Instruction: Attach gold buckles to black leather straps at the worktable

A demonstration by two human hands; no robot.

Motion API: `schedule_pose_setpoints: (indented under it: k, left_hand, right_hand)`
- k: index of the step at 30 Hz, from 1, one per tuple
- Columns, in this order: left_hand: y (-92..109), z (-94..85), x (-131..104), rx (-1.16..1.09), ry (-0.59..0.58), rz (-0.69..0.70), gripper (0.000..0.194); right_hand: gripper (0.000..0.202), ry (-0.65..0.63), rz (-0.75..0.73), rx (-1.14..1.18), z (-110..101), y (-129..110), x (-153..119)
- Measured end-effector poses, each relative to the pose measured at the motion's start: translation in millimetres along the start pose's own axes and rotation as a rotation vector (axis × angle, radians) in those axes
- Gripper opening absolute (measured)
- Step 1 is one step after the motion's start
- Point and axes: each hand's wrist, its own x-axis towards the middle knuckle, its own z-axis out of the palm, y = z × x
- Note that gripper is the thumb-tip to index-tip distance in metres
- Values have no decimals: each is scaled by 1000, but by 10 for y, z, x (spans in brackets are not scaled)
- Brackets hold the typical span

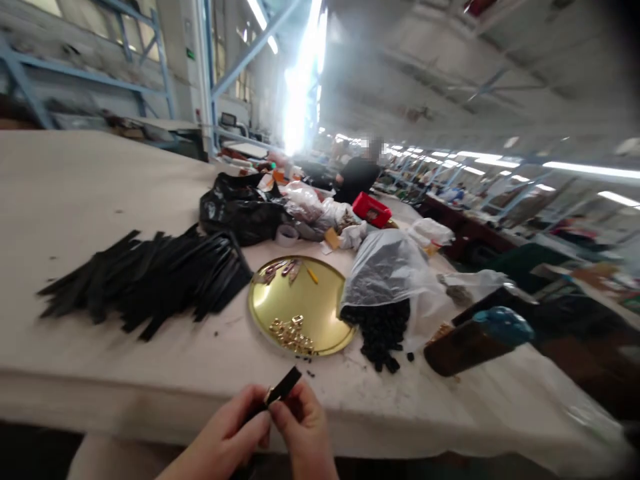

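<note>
A black strap (pixel 286 385) with a small gold buckle (pixel 270 396) on it is held near the table's front edge. My left hand (pixel 233 427) is closed around the strap, thumb and fingers pinching it by the buckle. From the other side my right hand (pixel 303 420) pinches the strap close to its short free end. Just beyond the hands lies a round gold tray (pixel 320 313). On it sit a heap of gold buckles (pixel 295 335), some small clippers (pixel 289 268) and a yellow pencil-like stick (pixel 312 275).
A pile of black straps (pixel 145 280) lies left of the tray. On the right, small black pieces (pixel 383 333) spill from a clear plastic bag (pixel 387 263), beside a dark bottle with a blue end (pixel 475 340). Behind are a black bag (pixel 240 207), a red box (pixel 371 209) and a person (pixel 360 177).
</note>
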Motion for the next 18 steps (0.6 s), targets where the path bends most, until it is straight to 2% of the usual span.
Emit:
schedule_pose_setpoints:
  k: [4, 7, 9, 13, 15, 16, 18]
  left_hand:
    - [30, 47, 54, -166, -9, -123, 43]
    - [35, 41, 43, -193, -26, -138, 43]
    - [27, 42, 30, -214, -35, -137, 41]
    - [-30, 63, 46, -239, -15, -182, 40]
    - [-64, 73, 63, -238, -7, -207, 40]
    - [-78, 76, 69, -235, -7, -218, 40]
    - [-94, 81, 76, -229, -12, -230, 39]
  right_hand:
    - [30, 13, 11, -113, -42, -56, -50]
    - [29, 48, 42, -132, -79, -83, -56]
    - [31, 60, 123, -58, -87, -86, -43]
    - [26, 2, 300, 112, -92, -50, -20]
    - [24, 4, 225, -13, -111, -26, -41]
    - [23, 14, 120, -133, -126, -17, -60]
    - [17, 2, -185, -405, -162, -10, -103]
